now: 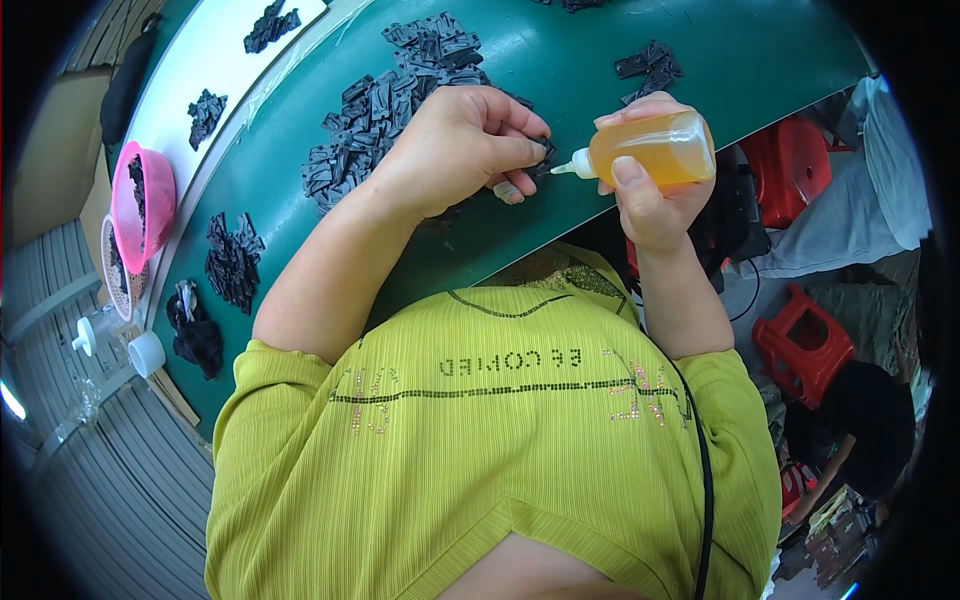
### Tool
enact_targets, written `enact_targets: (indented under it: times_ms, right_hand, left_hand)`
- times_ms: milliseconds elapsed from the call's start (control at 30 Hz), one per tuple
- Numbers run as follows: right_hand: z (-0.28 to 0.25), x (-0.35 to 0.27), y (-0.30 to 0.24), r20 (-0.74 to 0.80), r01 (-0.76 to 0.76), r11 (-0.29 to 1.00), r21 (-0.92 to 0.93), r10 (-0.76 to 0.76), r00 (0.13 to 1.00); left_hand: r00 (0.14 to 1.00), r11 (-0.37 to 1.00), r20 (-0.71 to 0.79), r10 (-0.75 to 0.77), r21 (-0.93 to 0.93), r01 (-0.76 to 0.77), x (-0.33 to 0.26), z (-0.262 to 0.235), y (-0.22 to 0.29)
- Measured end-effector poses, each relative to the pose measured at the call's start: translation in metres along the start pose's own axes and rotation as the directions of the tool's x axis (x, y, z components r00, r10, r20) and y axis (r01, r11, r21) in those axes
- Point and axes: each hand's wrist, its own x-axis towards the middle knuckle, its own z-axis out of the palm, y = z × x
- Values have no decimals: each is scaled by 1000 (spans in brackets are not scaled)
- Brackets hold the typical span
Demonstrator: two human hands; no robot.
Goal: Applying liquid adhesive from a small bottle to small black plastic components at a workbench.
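Note:
Over the green table (560, 60), my left hand (455, 145) is closed, its thumb and fingers pinching a small black plastic piece (543, 152) that is mostly hidden by the fingertips. My right hand (652, 205) is wrapped round a clear squeeze bottle (655, 145) of amber liquid, tipped on its side. The bottle's narrow white nozzle (570, 167) points left at the black piece, close to my left fingertips; whether they touch I cannot tell. Just beyond my left hand lies a large heap of similar black pieces (370, 115).
Smaller heaps of black pieces lie at the left (235, 260) and far right (650, 68). A pink basket (158, 205), a white cup (147, 353) and a dark cloth (197, 345) stand along the left edge. Red stools (808, 345) and another person (860, 430) are at the right.

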Motion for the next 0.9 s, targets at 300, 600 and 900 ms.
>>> enact_targets:
  times_ms: [300,600,900]
  right_hand:
    - [2,3,2,55,59,989,-132,-52,997]
    - [-31,6,-7,-245,-46,886,461,178,953]
    - [-39,7,-13,-253,1,876,481,138,957]
  left_hand:
    - [1000,1000,-5,-9,11,9,1,1,2]
    - [991,991,-16,133,13,-133,-2,-2,3]
    - [914,822,-35,405,452,-347,64,17,40]
